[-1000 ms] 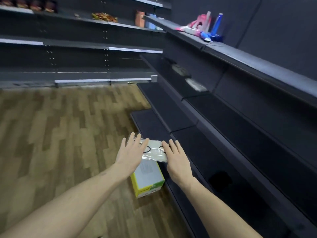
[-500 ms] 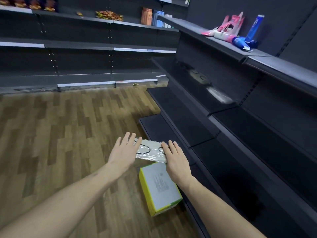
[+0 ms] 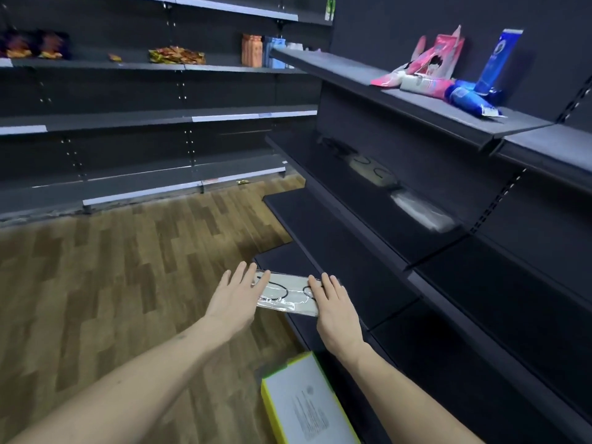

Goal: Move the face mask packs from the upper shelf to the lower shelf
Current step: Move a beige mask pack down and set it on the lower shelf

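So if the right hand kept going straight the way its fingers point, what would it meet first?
Probably the dark lower shelf ahead of the right hand, which holds the mask pack with the left hand; depth is uncertain.

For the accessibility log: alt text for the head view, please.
Both hands, left hand and right hand, fingers straight, carry a clear face mask pack between them above the dark lower shelf. More packs lie on a higher shelf; a yellow-edged box is below.

Three face mask packs: one (image 3: 287,293) between two hands, two (image 3: 371,166) (image 3: 421,210) on the middle shelf. One yellow-edged box (image 3: 304,405). Two blue tubes (image 3: 498,59) (image 3: 474,100).
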The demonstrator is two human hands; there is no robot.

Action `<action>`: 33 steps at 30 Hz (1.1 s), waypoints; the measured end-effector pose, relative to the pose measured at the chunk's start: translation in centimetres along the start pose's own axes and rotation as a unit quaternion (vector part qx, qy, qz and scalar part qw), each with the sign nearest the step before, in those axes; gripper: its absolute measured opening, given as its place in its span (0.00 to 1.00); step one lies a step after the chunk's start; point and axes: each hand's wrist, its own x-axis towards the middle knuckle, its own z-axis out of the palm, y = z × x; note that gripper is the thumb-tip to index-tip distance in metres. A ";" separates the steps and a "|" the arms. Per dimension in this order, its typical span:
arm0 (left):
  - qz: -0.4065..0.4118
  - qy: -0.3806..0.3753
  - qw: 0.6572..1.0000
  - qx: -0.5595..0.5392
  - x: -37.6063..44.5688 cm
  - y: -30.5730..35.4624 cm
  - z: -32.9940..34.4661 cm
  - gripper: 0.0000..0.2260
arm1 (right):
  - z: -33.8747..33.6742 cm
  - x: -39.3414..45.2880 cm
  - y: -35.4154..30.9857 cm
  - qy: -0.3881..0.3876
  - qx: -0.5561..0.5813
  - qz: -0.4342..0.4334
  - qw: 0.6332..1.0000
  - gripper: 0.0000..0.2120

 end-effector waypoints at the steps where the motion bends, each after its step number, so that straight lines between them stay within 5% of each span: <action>1: 0.002 0.003 1.000 0.006 1.8 -0.1 -0.3 0.33 | 0.1 1.4 0.9 0.003 -0.006 0.006 1.000 0.31; 14: 0.078 0.074 0.993 0.041 18.5 2.1 -1.9 0.32 | 0.4 13.2 7.8 0.030 -0.024 0.081 0.996 0.36; 22: 0.127 0.118 0.985 -0.025 31.9 -0.8 -1.5 0.35 | 1.5 22.1 11.0 0.074 -0.051 0.092 0.992 0.29; 27: 0.223 0.196 0.951 -0.092 44.0 -2.9 -1.6 0.39 | 2.6 30.4 13.9 0.107 -0.061 0.166 0.978 0.33; 33: 0.330 0.164 0.913 -0.177 54.9 -3.9 -2.9 0.33 | 3.6 36.8 16.4 0.091 -0.086 0.264 0.957 0.37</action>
